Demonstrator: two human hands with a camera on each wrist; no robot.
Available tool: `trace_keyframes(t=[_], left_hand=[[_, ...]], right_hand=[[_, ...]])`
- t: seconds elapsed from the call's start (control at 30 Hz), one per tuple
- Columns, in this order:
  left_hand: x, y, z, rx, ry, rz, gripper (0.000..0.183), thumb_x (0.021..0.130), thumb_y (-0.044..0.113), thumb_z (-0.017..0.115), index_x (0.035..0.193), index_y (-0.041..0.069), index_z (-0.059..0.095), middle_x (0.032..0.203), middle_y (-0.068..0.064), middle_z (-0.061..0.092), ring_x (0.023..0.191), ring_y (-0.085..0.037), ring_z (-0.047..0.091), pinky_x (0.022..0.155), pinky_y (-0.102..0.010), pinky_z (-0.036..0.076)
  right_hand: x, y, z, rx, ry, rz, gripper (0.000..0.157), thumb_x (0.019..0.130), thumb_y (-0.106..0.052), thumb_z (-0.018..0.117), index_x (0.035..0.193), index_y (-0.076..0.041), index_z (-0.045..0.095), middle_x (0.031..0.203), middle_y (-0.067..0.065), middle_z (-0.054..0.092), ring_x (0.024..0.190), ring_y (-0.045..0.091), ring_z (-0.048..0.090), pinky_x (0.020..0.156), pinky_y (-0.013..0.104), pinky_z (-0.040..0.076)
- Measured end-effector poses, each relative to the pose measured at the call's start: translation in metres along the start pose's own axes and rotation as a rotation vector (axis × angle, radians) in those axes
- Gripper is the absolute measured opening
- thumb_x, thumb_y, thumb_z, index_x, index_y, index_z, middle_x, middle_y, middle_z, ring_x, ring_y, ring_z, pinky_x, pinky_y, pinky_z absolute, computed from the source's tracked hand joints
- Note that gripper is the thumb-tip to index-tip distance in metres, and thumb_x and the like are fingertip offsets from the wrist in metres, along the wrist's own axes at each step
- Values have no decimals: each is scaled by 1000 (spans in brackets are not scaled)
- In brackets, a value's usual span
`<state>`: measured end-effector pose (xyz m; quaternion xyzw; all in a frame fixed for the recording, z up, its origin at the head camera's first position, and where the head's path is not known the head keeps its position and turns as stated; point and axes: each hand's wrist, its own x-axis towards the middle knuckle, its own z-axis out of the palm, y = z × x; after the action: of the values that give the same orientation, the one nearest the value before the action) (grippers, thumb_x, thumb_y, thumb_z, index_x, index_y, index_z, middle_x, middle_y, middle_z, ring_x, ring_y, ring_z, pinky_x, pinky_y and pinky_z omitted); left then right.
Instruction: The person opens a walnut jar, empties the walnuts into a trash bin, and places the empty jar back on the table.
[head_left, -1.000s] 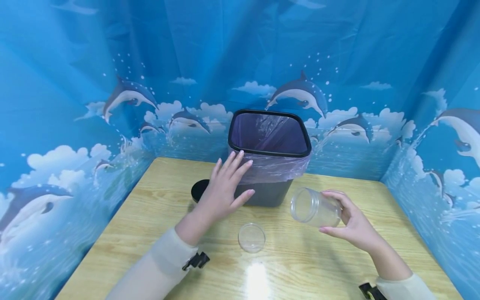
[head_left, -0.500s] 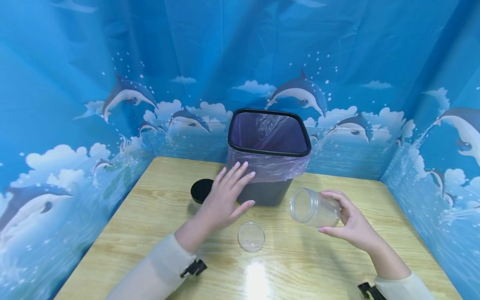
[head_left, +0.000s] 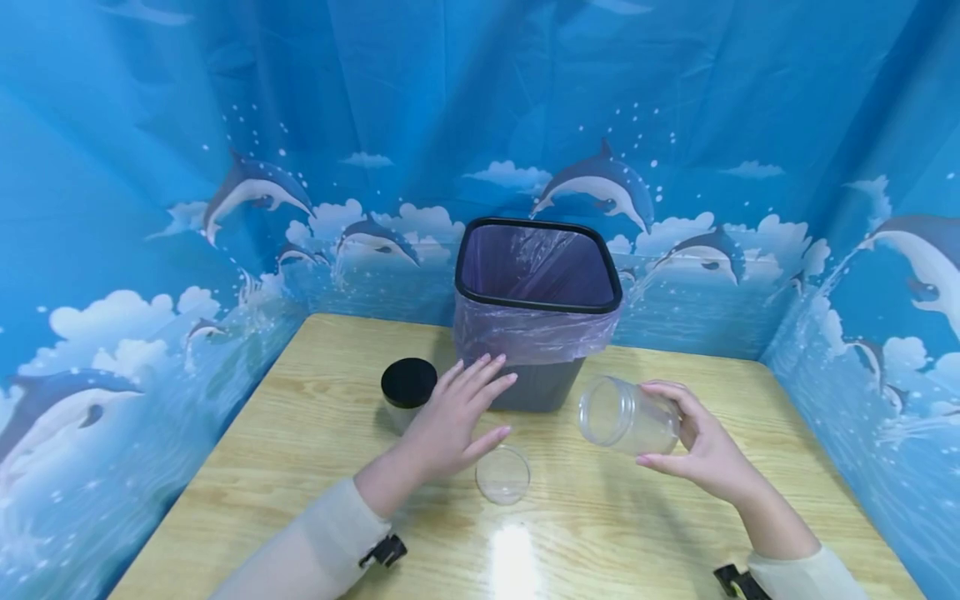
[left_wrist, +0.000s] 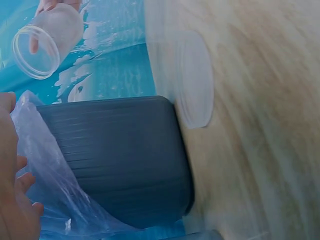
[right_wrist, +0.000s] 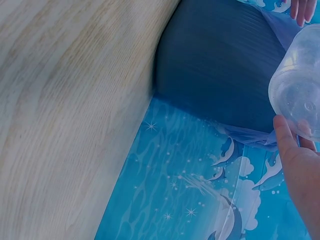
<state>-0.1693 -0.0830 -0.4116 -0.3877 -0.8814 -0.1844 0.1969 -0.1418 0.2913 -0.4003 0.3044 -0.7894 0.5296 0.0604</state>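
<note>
My right hand [head_left: 701, 442] grips a clear plastic jar [head_left: 633, 415] by its base end, tilted on its side above the table with its uncovered mouth facing left. In the right wrist view the jar's round bottom [right_wrist: 300, 105] shows near my fingers. My left hand [head_left: 457, 417] hovers with fingers spread and holds nothing, in front of the trash can [head_left: 528, 387]. A clear round disc [head_left: 502, 475], like a lid, lies on the table just below that hand. Left of the hand stands a jar with a black lid [head_left: 408, 382], partly hidden behind it.
The grey trash can has a black rim and a purple bag liner [head_left: 540, 333] folded over it; it stands at the table's back edge. Blue dolphin-print curtains [head_left: 390, 125] enclose the wooden table [head_left: 300, 442] at the back and sides.
My left hand has drawn down and toward me, away from the can's rim, uncovering more of the black-lidded jar. My right hand and its clear jar have stayed nearly still.
</note>
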Motion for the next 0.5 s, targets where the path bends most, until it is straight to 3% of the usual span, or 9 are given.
trace_keyframes(t=[0.5], left_hand=[[-12, -1, 26, 19, -155, 9, 69, 100, 53, 51, 156, 16, 35, 163, -7, 28, 149, -28, 25, 119, -54, 18]], right_hand=[[-1, -1, 1, -26, -6, 9, 93, 64, 20, 82, 145, 7, 37, 142, 0, 44, 130, 4, 46, 103, 16, 40]])
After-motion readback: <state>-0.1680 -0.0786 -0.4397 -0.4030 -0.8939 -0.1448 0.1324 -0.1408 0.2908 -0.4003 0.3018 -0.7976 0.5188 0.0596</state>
